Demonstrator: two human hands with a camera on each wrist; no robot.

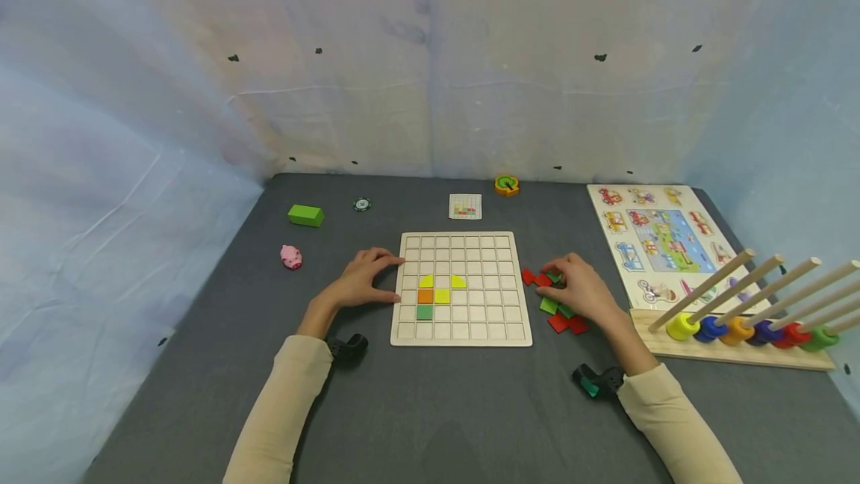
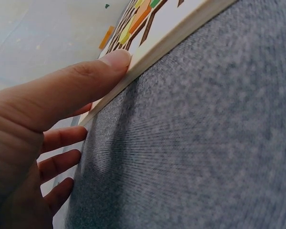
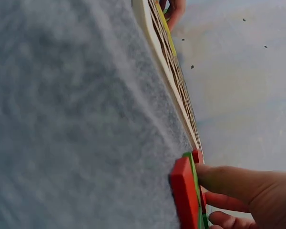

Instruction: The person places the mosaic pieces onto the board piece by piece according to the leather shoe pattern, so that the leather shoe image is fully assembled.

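A pale wooden grid board lies in front of me in the head view. On it sit two yellow rounded tiles, a yellow square, an orange square and a green square. My left hand rests at the board's left edge; its thumb touches the rim, the fingers loosely spread. Right of the board, my right hand reaches over a pile of red tiles and green tiles, thumb and forefinger apart around the upper pieces, partly hiding them.
Beyond the board lie a small pattern card and an orange-green toy. At left are a green block, a poker chip and a pink pig. A picture puzzle and a peg stand occupy the right.
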